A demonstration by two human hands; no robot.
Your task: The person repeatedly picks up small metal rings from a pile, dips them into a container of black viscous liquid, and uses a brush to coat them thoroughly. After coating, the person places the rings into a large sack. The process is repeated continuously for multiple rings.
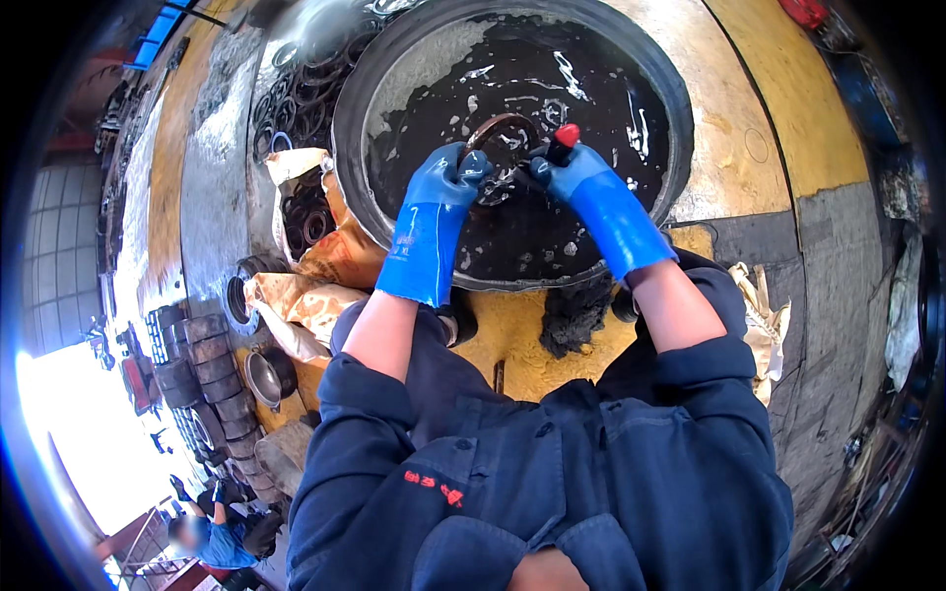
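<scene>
At far left, a co-worker (225, 544) in blue with dark gloves appears small near the lower rim. Above and just right of that person, dark cylinders (209, 369) stand in stacks, with a metal pan (264, 378) beside them. Next comes an open, stained paper bag (340, 251) with dark rings inside; more rings (301, 103) lie heaped beyond it, near the tub.

The wide black tub (678, 128) holds dark liquid (591, 231) with pale foam patches. Over it, the left hand (441, 179), in a blue glove, has its fingers curled round the left side of a dark brown ring (496, 123), which arches toward the other hand. A ragged black clump (572, 320) lies below the tub.

The right hand (574, 175), also blue-gloved, is closed round a black, red-ended handle (566, 140), near the ring; whether they touch is unclear. Farther right lies crumpled paper (764, 325).
</scene>
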